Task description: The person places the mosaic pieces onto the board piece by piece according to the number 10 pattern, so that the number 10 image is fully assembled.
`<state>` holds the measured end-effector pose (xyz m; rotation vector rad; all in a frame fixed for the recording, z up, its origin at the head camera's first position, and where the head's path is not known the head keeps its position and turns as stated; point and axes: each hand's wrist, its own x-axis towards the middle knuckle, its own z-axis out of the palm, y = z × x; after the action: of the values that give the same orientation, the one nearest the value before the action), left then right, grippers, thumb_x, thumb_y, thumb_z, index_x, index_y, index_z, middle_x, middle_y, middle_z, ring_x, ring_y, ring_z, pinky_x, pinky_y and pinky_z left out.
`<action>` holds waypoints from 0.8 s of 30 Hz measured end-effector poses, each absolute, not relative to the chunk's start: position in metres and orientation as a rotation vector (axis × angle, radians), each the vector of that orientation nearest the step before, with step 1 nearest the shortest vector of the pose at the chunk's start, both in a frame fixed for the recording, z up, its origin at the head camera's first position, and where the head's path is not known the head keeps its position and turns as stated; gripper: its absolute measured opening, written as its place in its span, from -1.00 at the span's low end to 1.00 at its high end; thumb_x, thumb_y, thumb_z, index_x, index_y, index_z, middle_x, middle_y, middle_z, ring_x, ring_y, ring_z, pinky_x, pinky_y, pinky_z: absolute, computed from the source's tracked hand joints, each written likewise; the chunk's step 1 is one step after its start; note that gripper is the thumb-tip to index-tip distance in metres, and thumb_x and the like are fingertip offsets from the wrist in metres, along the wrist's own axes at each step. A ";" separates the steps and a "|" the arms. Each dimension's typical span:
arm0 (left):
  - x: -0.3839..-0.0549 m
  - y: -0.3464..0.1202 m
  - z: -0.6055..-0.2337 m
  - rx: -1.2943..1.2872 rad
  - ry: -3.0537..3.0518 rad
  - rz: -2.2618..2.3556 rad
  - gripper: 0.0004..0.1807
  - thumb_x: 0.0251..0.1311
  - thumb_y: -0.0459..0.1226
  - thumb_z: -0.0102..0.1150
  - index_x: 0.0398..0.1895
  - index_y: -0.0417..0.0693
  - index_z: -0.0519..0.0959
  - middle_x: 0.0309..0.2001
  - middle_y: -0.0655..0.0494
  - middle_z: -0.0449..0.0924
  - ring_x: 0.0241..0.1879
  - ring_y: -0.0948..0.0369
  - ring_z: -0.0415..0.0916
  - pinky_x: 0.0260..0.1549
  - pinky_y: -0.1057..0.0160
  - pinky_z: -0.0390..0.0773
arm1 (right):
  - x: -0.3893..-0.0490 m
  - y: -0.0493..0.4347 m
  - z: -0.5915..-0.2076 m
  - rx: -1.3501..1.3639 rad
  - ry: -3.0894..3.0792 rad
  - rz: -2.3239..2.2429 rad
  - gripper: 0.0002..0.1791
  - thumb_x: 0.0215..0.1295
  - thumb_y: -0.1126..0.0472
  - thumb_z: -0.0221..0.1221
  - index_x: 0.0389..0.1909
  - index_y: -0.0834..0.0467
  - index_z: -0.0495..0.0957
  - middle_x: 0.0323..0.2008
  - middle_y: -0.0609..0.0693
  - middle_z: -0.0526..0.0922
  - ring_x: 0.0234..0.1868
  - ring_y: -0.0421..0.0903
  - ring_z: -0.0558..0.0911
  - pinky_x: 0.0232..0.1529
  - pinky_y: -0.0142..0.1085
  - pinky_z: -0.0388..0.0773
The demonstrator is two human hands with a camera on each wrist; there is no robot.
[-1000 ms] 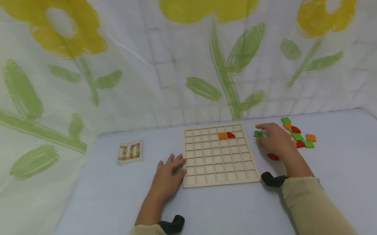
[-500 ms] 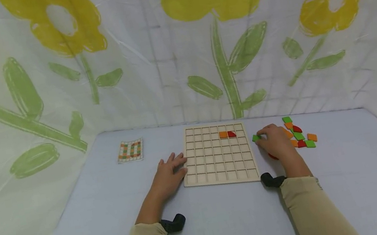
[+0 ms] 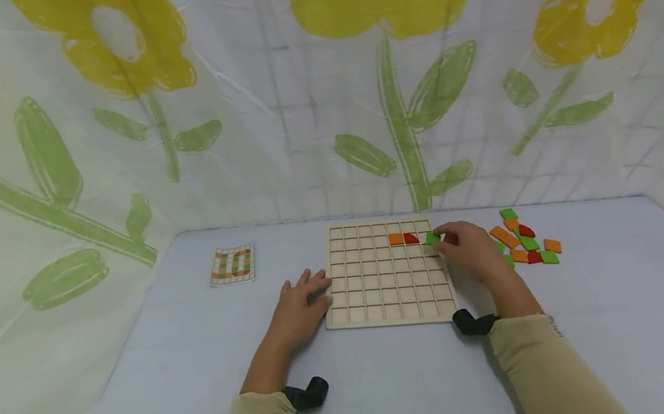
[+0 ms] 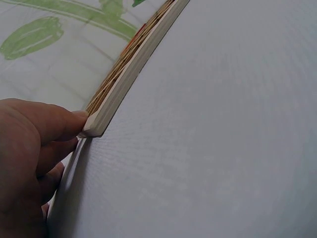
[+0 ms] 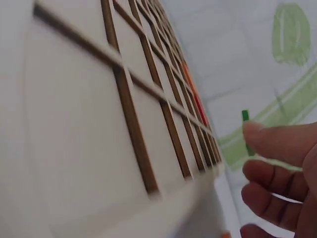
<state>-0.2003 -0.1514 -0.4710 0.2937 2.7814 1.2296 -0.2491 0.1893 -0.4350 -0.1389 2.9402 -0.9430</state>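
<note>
A light wooden grid board [image 3: 371,281] lies on the table. In its upper part an orange square tile [image 3: 396,239] sits in a cell, with a red quarter-round tile [image 3: 411,238] to its right. My right hand [image 3: 474,253] pinches a green square tile [image 3: 432,238] over the board's right margin, level with those two. The right wrist view shows the green tile [image 5: 245,115] edge-on at the thumb tip. At the board's left side, my left hand [image 3: 297,312] rests with fingers spread, touching the edge; up close, its thumb [image 4: 62,121] lies against the board's corner.
Right of the board lies a loose cluster of green, orange and red tiles [image 3: 529,243]. A small card [image 3: 233,265] printed with a coloured grid pattern lies at the back left. Behind the table [image 3: 389,388] hangs a flower-printed sheet [image 3: 267,137].
My right hand has picked up the green tile beside the board and moved left with it, over the board's right margin. My left hand stays at the left edge.
</note>
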 end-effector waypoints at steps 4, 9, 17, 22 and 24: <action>-0.200 -0.152 -0.470 0.295 2.784 1.225 -0.57 0.34 -0.18 0.19 0.26 0.00 0.54 0.40 0.18 0.35 0.53 0.12 0.01 0.55 -0.05 -0.29 | -0.251 0.175 -0.436 -0.164 2.865 -1.034 -0.57 0.41 0.09 0.17 0.22 0.16 0.53 -0.13 0.18 0.64 -0.25 0.02 0.58 -0.28 -0.19 0.56; -0.200 -0.152 -0.471 0.297 2.784 1.221 -0.57 0.34 -0.18 0.18 0.26 0.01 0.54 0.40 0.19 0.35 0.53 0.13 0.02 0.55 -0.05 -0.28 | -0.253 0.165 -0.442 -0.112 2.822 -1.051 -0.57 0.42 0.08 0.16 0.23 0.13 0.52 -0.11 0.16 0.64 -0.26 0.01 0.57 -0.32 -0.24 0.54; -0.200 -0.151 -0.470 0.291 2.787 1.228 -0.57 0.33 -0.18 0.19 0.26 0.01 0.54 0.40 0.19 0.35 0.53 0.13 0.02 0.55 -0.05 -0.28 | -0.254 0.163 -0.450 -0.106 2.807 -1.065 -0.56 0.40 0.12 0.18 0.24 0.17 0.51 -0.14 0.14 0.64 -0.29 -0.03 0.53 -0.32 -0.26 0.50; -0.200 -0.151 -0.471 0.277 2.789 1.215 -0.57 0.33 -0.17 0.19 0.26 0.03 0.54 0.40 0.21 0.35 0.53 0.14 0.02 0.55 -0.04 -0.28 | -0.254 0.163 -0.450 -0.067 2.800 -1.093 -0.58 0.38 0.12 0.19 0.21 0.15 0.54 -0.16 0.13 0.63 -0.28 -0.01 0.52 -0.31 -0.24 0.49; -0.200 -0.150 -0.471 0.273 2.791 1.210 -0.57 0.33 -0.17 0.19 0.26 0.03 0.54 0.40 0.21 0.35 0.53 0.14 0.01 0.55 -0.04 -0.28 | -0.253 0.163 -0.451 -0.039 2.814 -1.103 -0.63 0.37 0.12 0.21 0.15 0.13 0.57 -0.17 0.11 0.62 -0.26 0.00 0.51 -0.29 -0.23 0.50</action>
<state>-0.2000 -0.1504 -0.4706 0.2735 2.7913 1.2103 -0.2528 0.1632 -0.4507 -0.0390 2.8142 -1.1031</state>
